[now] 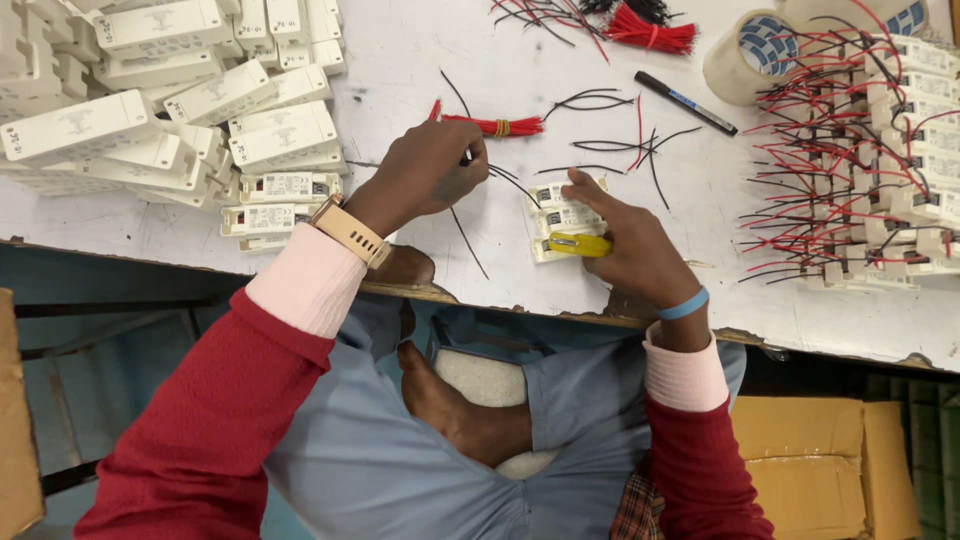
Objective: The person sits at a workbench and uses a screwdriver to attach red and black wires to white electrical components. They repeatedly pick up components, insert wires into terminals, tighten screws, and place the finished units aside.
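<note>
Head view: white worktable, scuffed front edge, with a heap of white plastic driver boxes at 10 o'clock, wired boxes with red and black leads at 3 o'clock, tape rolls and a black marker at 1 o'clock. Left hand is curled shut, pinching a thin black wire near centre, with a red wire bundle just beyond at 12. Right hand grips a yellow-handled tool and presses on a small stack of white boxes just right of centre.
</note>
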